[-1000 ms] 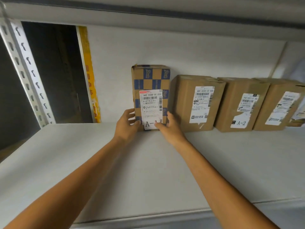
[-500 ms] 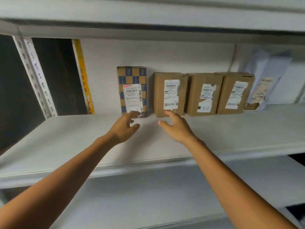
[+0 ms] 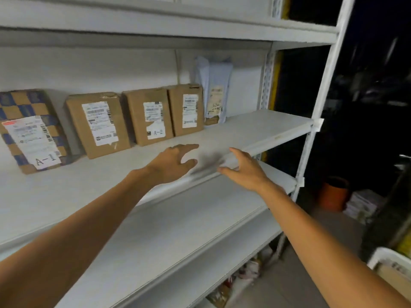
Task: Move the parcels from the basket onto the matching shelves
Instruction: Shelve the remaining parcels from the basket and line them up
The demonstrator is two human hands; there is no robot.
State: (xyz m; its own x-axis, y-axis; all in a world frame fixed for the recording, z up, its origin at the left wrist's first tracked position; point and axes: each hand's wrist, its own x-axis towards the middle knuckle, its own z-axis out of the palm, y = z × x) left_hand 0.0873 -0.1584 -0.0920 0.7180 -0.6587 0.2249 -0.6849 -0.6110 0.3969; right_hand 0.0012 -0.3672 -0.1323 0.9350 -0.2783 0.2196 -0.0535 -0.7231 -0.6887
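Left grip (image 3: 173, 163) and right grip (image 3: 242, 170) hang released, empty, well right of the A-1 parcel (image 3: 31, 132).

A dim room with grey floor (image 3: 289, 290) and orange bucket (image 3: 333, 193).

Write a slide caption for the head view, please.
Left hand and right hand hover empty before the shelf holding the A-1 parcel.

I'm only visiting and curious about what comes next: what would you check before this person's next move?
1. Left hand empty, fingers spread: ok.
2. Right hand empty: ok.
3. A-1 box on the shelf, no hand touching it: ok.
4. Bare room at the shelf's right end: ok.
5. Basket in view at lower right: ok; what it holds: cannot tell.
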